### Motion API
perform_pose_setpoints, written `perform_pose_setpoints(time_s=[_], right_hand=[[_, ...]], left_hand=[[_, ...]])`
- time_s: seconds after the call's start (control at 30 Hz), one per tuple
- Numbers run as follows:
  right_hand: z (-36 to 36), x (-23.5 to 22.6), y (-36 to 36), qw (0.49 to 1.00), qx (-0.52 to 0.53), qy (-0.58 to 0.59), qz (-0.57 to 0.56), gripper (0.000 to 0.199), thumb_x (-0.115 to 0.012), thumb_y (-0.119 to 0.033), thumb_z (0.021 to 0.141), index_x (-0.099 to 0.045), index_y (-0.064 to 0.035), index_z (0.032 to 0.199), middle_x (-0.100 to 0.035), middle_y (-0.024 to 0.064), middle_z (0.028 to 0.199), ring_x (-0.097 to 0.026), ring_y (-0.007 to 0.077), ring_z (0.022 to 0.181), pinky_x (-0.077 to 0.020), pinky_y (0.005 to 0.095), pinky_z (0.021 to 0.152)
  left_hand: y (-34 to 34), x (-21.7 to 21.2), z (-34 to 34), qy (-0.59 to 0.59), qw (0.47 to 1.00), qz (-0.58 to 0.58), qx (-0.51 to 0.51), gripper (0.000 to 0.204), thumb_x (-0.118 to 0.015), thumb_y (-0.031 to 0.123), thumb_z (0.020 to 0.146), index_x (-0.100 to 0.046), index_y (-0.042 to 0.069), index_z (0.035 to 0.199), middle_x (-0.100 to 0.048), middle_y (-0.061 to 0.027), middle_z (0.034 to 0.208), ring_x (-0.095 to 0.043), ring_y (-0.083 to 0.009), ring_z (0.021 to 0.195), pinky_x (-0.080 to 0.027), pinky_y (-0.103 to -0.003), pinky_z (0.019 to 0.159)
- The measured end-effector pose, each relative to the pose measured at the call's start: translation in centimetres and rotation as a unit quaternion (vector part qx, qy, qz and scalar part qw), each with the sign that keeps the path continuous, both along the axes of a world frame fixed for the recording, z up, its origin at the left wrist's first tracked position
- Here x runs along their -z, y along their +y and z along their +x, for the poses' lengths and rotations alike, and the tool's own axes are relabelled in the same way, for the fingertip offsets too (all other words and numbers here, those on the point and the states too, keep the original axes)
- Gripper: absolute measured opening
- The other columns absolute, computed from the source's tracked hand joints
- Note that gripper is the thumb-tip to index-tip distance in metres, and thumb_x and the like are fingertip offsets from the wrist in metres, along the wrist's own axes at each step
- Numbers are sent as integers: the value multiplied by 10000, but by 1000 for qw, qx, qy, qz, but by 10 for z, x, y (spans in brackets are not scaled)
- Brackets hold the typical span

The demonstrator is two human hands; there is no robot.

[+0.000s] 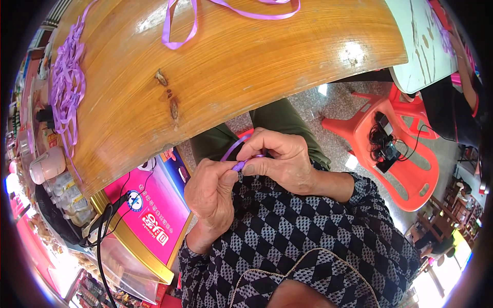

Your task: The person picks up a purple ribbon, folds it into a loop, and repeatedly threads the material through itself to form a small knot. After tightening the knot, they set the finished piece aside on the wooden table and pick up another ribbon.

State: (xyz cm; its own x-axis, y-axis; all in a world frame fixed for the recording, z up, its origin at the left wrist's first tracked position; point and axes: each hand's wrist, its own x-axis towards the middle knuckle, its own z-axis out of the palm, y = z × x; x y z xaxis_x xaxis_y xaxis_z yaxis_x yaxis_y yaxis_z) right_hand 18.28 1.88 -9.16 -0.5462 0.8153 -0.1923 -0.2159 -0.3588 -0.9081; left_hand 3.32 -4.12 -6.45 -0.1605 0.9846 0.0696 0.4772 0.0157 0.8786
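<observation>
Fists of left hand (211,192) & right hand (280,159) pinch purple ribbon (239,164).

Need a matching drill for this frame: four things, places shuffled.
Things:
1. ribbon piece
2. long ribbon
3. ribbon pile
4. plastic chair

Places:
A. on the floor at the right
B. heaped on the wooden table's left end
C. pinched between left hand and right hand
D. looped across the table's far side

Pairs: 1-C, 2-D, 3-B, 4-A

Wooden table (246,66) bears loose purple ribbons (67,87).
</observation>
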Motion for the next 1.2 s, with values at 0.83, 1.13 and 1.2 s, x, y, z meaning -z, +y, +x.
perform_pose_setpoints(time_s=[0.83,1.13,1.2], right_hand=[[5,15,-5,864,54,-62,497,243,-678,27,530,-538,14,728,-498,91,645,-424,242,516,-324,342,470],[5,14,-7,868,61,-106,481,209,-695,6,620,-540,21,759,-519,98,671,-461,253,547,-365,340,491],[4,10,-3,874,77,-107,468,195,-699,-12,665,-543,23,776,-535,103,686,-480,257,560,-381,336,501]], left_hand=[[-7,8,8,163,975,110,106,178,-639,-51,685,-565,-14,843,-437,-94,652,-461,-254,537,-347,-350,439],[-11,13,12,59,996,40,49,98,-623,-27,758,-565,-36,836,-454,-102,621,-459,-210,511,-355,-305,462],[-10,11,15,-37,999,-13,2,67,-613,2,805,-569,-38,835,-460,-93,612,-456,-176,503,-350,-283,464]])
